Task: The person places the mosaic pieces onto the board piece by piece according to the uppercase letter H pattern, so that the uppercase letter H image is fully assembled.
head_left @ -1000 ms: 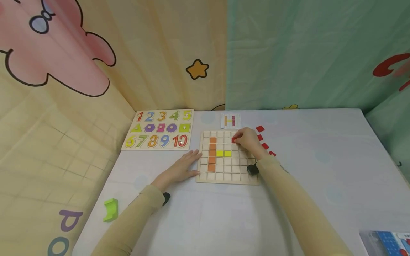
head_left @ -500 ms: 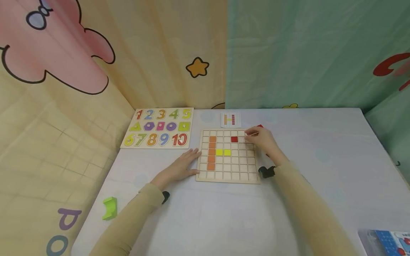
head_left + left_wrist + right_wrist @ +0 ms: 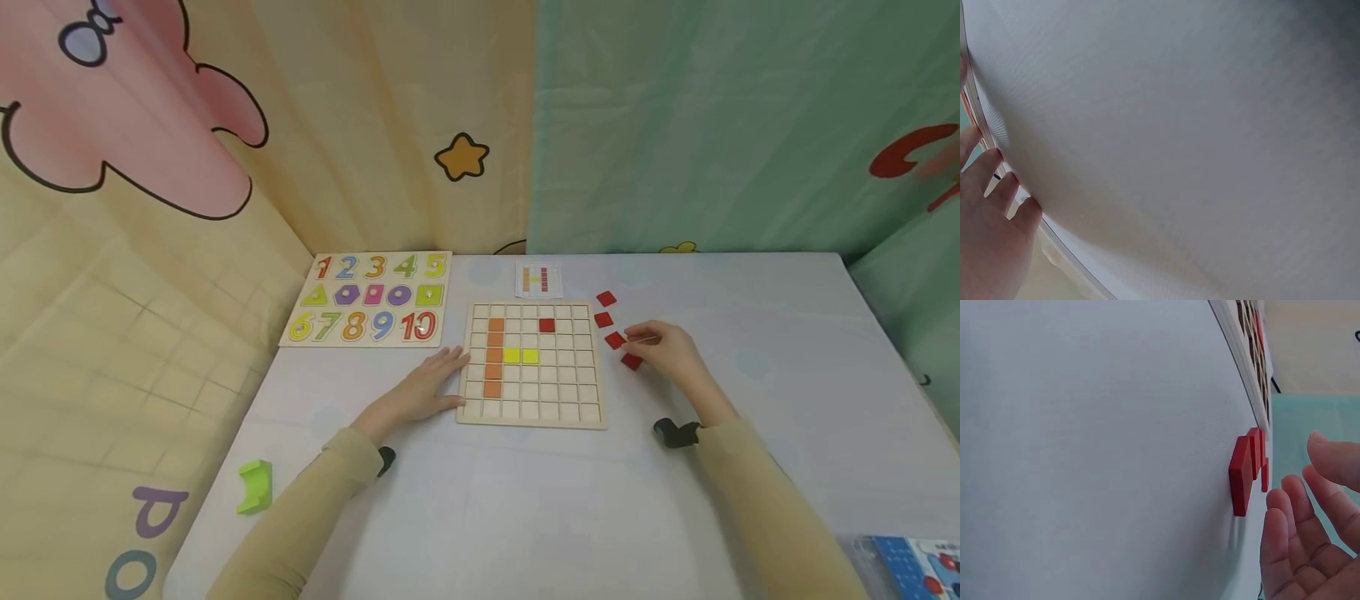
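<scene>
Left hand [image 3: 420, 390], outspread, touched the board's [image 3: 530, 377] nine-o'clock edge; right hand [image 3: 669, 352], relaxed and empty, hovered by red tiles [image 3: 603, 320] at two!

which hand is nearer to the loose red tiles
The right hand: its fingertips are right by the loose red tiles. The left hand is farther off, at the left edge of the grid board, across from them.

Number puzzle [image 3: 365, 309] and green block [image 3: 256, 486]
</scene>
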Demonstrator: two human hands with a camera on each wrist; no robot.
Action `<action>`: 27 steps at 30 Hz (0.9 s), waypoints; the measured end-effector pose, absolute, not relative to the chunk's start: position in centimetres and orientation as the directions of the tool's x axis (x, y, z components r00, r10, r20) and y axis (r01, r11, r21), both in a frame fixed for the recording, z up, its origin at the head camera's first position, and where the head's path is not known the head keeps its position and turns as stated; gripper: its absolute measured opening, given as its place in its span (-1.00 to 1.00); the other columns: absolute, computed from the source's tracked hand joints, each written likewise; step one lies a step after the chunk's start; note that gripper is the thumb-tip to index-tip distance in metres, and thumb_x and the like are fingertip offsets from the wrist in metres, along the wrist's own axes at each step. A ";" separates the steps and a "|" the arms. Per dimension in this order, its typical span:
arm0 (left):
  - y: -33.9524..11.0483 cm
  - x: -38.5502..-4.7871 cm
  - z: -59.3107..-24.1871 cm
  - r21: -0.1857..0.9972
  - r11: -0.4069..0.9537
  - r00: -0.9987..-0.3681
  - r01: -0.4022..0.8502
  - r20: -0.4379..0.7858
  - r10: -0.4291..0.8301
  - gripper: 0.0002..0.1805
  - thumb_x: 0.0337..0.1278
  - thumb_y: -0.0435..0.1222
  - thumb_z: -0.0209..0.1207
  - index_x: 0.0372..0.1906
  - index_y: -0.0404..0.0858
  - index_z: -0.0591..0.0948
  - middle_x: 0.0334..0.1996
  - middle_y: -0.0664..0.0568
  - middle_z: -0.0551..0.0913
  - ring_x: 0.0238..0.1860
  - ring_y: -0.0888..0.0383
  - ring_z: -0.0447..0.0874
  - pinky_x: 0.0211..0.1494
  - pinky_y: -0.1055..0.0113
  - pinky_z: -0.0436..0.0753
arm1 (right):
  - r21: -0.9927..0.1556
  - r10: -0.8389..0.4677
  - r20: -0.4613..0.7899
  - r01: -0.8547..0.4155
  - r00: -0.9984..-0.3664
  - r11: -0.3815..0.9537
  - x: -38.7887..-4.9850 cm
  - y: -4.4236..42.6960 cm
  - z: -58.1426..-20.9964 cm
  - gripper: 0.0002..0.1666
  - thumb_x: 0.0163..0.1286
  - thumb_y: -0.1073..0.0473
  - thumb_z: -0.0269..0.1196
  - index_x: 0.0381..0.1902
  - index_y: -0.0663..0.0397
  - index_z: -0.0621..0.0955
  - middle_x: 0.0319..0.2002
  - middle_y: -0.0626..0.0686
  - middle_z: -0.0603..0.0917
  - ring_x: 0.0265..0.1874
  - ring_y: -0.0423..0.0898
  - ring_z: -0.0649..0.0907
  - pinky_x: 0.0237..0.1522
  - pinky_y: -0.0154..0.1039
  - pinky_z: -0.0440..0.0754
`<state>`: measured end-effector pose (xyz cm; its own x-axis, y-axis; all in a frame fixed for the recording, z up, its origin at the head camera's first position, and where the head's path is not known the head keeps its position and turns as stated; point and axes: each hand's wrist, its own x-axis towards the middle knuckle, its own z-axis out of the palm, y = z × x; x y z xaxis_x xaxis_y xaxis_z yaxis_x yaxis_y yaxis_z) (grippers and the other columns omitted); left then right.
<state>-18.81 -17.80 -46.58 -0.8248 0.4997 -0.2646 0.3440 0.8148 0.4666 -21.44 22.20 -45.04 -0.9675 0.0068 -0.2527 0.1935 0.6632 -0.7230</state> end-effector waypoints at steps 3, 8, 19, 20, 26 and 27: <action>-17.8 -18.9 -46.6 0.464 0.816 -0.824 0.345 -0.267 0.500 -0.14 0.27 -0.07 0.24 0.55 -0.19 0.11 0.59 -0.10 -0.03 0.60 -0.12 -0.18 0.63 -0.03 -0.08 | -0.719 0.021 -0.253 0.203 -0.967 0.665 -21.1 22.8 -45.6 -0.48 0.40 0.06 0.26 0.22 0.22 0.53 0.11 0.31 0.60 0.05 0.18 0.58 0.07 0.01 0.65; -17.9 -18.8 -46.7 0.457 0.827 -0.828 0.327 -0.283 0.484 -0.14 0.27 -0.06 0.23 0.56 -0.16 0.10 0.59 -0.07 -0.05 0.61 -0.10 -0.20 0.63 -0.02 -0.09 | -0.710 0.020 -0.273 0.216 -0.962 0.670 -20.7 23.2 -46.2 -0.47 0.37 0.05 0.29 0.19 0.25 0.54 0.11 0.33 0.61 0.05 0.18 0.57 0.11 0.04 0.62; -18.0 -18.9 -47.0 0.461 0.827 -0.831 0.323 -0.280 0.480 -0.14 0.27 -0.05 0.24 0.56 -0.15 0.12 0.59 -0.06 -0.03 0.61 -0.09 -0.21 0.63 -0.02 -0.10 | -0.684 -0.035 -0.270 0.166 -0.962 0.710 -20.9 22.9 -46.0 -0.50 0.36 0.09 0.29 0.13 0.32 0.55 0.04 0.33 0.64 0.00 0.18 0.58 0.07 0.04 0.59; -18.0 -18.9 -47.0 0.461 0.827 -0.831 0.323 -0.280 0.480 -0.14 0.26 -0.05 0.24 0.56 -0.15 0.12 0.59 -0.06 -0.03 0.61 -0.09 -0.21 0.63 -0.02 -0.10 | -0.680 -0.038 -0.268 0.161 -0.963 0.716 -21.0 22.9 -45.9 -0.50 0.36 0.09 0.30 0.12 0.32 0.55 0.03 0.33 0.64 -0.02 0.18 0.59 0.06 0.03 0.59; -17.8 -18.9 -46.8 0.465 0.827 -0.832 0.314 -0.285 0.476 -0.13 0.26 -0.04 0.24 0.56 -0.12 0.11 0.60 -0.03 -0.05 0.61 -0.07 -0.22 0.63 -0.02 -0.09 | -0.652 -0.022 -0.275 0.170 -0.961 0.739 -21.1 22.7 -46.0 -0.55 0.35 0.13 0.31 0.08 0.31 0.57 -0.07 0.29 0.66 -0.12 0.11 0.59 -0.04 -0.07 0.61; -17.8 -18.9 -46.7 0.465 0.827 -0.831 0.315 -0.286 0.477 -0.13 0.26 -0.04 0.24 0.56 -0.12 0.10 0.60 -0.03 -0.05 0.61 -0.07 -0.22 0.63 -0.03 -0.09 | -0.649 -0.015 -0.280 0.177 -0.960 0.740 -21.1 22.6 -46.0 -0.56 0.34 0.14 0.31 0.07 0.31 0.57 -0.09 0.28 0.66 -0.14 0.10 0.59 -0.06 -0.09 0.61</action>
<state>-18.89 -17.81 -46.75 -0.8311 0.4770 -0.2860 0.3146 0.8273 0.4654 -21.12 22.59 -45.96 -0.9600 -0.0154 -0.2796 0.1772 0.7397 -0.6492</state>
